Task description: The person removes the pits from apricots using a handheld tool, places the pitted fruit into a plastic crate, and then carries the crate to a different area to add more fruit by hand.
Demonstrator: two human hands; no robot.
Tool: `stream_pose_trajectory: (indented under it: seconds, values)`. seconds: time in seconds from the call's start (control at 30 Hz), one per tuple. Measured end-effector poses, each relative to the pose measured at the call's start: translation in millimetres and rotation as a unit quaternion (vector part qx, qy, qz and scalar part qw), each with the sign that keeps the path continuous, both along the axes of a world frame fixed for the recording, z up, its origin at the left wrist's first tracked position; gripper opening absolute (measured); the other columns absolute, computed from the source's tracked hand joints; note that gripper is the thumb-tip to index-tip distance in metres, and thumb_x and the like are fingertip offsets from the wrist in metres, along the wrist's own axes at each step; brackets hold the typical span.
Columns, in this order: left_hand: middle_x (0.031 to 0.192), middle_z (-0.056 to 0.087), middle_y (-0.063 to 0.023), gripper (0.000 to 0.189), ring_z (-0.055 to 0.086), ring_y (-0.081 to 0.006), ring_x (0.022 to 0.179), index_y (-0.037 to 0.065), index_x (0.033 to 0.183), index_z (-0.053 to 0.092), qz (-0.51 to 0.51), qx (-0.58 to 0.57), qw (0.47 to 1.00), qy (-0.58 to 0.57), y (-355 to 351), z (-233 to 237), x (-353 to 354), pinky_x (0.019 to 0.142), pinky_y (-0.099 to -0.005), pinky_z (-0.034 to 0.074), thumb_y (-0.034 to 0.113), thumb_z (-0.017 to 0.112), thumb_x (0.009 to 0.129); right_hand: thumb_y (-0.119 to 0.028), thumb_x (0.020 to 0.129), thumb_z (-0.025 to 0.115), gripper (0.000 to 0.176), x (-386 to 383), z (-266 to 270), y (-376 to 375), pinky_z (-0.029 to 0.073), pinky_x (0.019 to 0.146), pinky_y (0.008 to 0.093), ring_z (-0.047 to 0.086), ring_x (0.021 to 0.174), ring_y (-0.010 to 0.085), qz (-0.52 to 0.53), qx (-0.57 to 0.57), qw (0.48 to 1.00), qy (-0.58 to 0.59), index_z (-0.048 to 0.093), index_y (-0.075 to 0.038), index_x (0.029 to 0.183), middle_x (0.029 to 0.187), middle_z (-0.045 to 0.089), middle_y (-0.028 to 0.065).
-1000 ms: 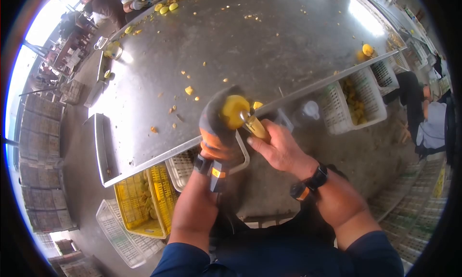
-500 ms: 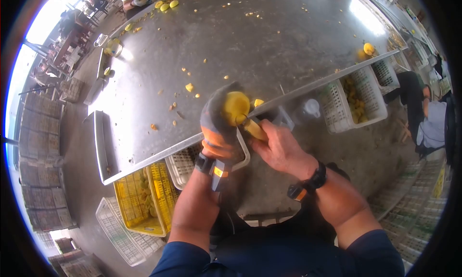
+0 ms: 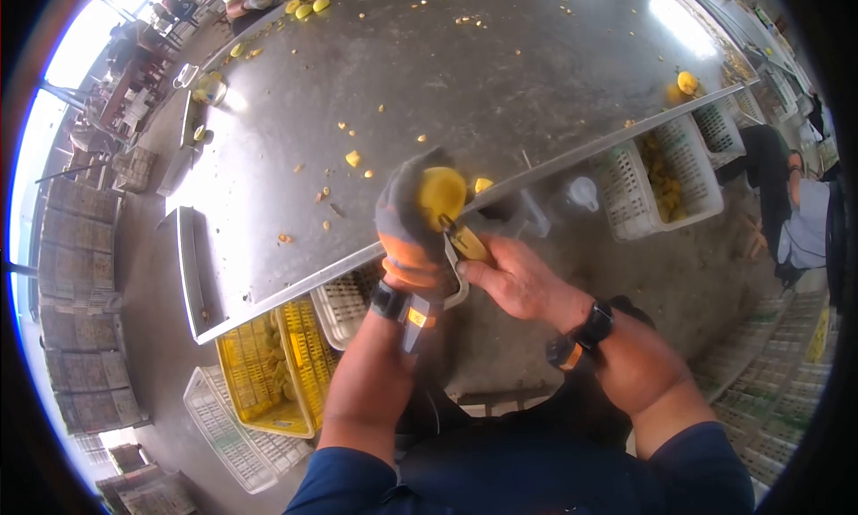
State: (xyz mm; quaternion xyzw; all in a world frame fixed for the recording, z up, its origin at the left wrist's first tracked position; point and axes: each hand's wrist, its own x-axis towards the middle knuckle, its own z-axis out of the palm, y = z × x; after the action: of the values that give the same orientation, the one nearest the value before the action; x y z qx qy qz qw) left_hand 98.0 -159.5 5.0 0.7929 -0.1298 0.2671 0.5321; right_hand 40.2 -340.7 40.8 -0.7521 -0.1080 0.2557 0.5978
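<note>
My left hand (image 3: 407, 224), in a grey and orange glove, is closed around a yellow fruit (image 3: 441, 193) above the near edge of the metal table (image 3: 304, 157). Bare and closed, my right hand (image 3: 518, 278) grips a tool with a yellow handle (image 3: 468, 245). The tool's dark curved metal end meets the lower side of the fruit. A yellow piece (image 3: 483, 185) lies on the table edge just right of the fruit. Small yellow scraps (image 3: 353, 158) are scattered to the left.
Below the table stand a yellow crate (image 3: 268, 381), a white crate (image 3: 335, 314) and, at the right, another white crate (image 3: 626, 193) holding yellow-green pieces. A person (image 3: 804, 220) sits at the far right; another person's arm (image 3: 237, 7) shows at the top left.
The fruit and the tool have turned slightly in my hands, and more of the yellow handle shows. My right hand has shifted a little right and down. The view has moved slightly.
</note>
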Motion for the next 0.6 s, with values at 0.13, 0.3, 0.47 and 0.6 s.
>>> stream_pose_trajectory:
  seconds: [0.13,0.3,0.47,0.6]
  values:
    - [0.127,0.074,-0.0198,0.037,0.074,-0.0299,0.116,-0.007,0.132,0.066,-0.053,-0.125,0.983,0.126,0.8,1.2,-7.8,0.102,-0.0405,0.06,0.019,0.048,0.114,-0.027,0.109,0.063,0.033,-8.1,-5.4,5.6,0.053,0.093,0.041,0.067,0.099,0.0231,0.008,0.064,0.997,0.043,0.066,0.003,0.122,0.102,0.074,0.0103]
    - [0.124,0.074,-0.0187,0.038,0.076,-0.0304,0.111,-0.007,0.132,0.066,-0.078,-0.218,0.96,0.157,-3.5,4.6,-9.4,0.098,-0.0403,0.061,0.022,0.048,0.115,-0.028,0.11,0.061,0.03,-13.7,-12.3,7.4,0.048,0.064,0.0306,0.059,0.07,0.0125,0.046,0.164,0.97,0.173,0.065,0.0,0.122,0.083,0.065,0.004]
    - [0.111,0.078,-0.0154,0.036,0.077,-0.0241,0.099,-0.004,0.126,0.071,-0.089,-0.252,0.961,0.069,-4.0,10.5,-5.4,0.084,-0.0345,0.062,0.022,0.05,0.114,-0.033,0.109,0.064,0.033,-4.4,-0.8,-8.1,0.037,0.049,0.0254,0.047,0.056,0.0063,0.08,0.171,0.957,0.22,0.065,-0.003,0.123,0.072,0.057,0.0001]
    - [0.129,0.072,-0.0203,0.036,0.076,-0.033,0.112,-0.008,0.135,0.061,-0.087,-0.138,0.986,0.025,13.7,-12.6,7.4,0.097,-0.0425,0.063,0.018,0.053,0.113,-0.038,0.107,0.066,0.041,-2.9,-7.0,-11.5,0.049,0.067,0.0329,0.059,0.073,0.0151,0.088,0.107,0.985,0.101,0.066,0.001,0.118,0.083,0.065,0.0059]
